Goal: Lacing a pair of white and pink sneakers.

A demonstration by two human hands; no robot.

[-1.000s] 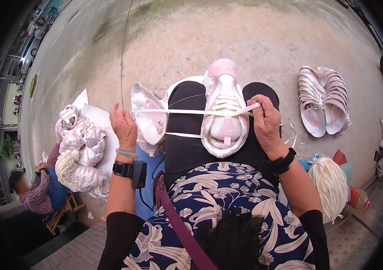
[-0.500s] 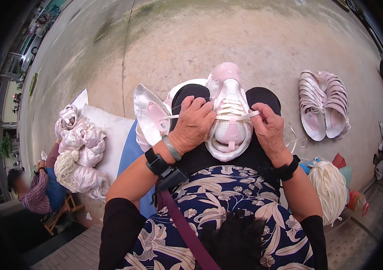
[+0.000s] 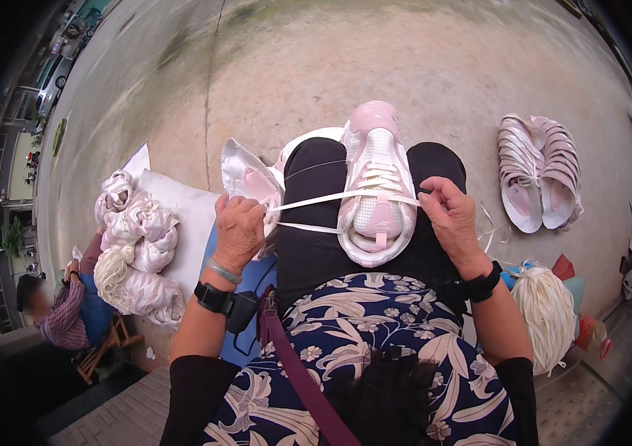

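Observation:
A pink and white sneaker [image 3: 369, 156] rests between my thighs, its opening toward me and its toe pointing away. White lace crosses its tongue in several rows. My left hand [image 3: 241, 232] is closed on a white shoelace [image 3: 308, 200], out to the left of the shoe beyond my left knee. That lace runs taut from there across the sneaker's upper. At the shoe's right side, my right hand [image 3: 449, 219] pinches lace between thumb and fingers. A second lace strand hangs loosely from the shoe toward the left, below the taut one.
Left of my knee lie unassembled pink and white shoe uppers [image 3: 250, 178]. Bundled uppers [image 3: 137, 230] sit on a white sheet farther left, and another laced stack [image 3: 539, 172] lies on the ground at right. A hank of white laces [image 3: 544, 318] hangs by my right elbow. A seated person [image 3: 67, 316] is at far left.
My left hand has moved away from the shoe to the left, drawing a long stretch of lace across. My right hand stays near the shoe's right side.

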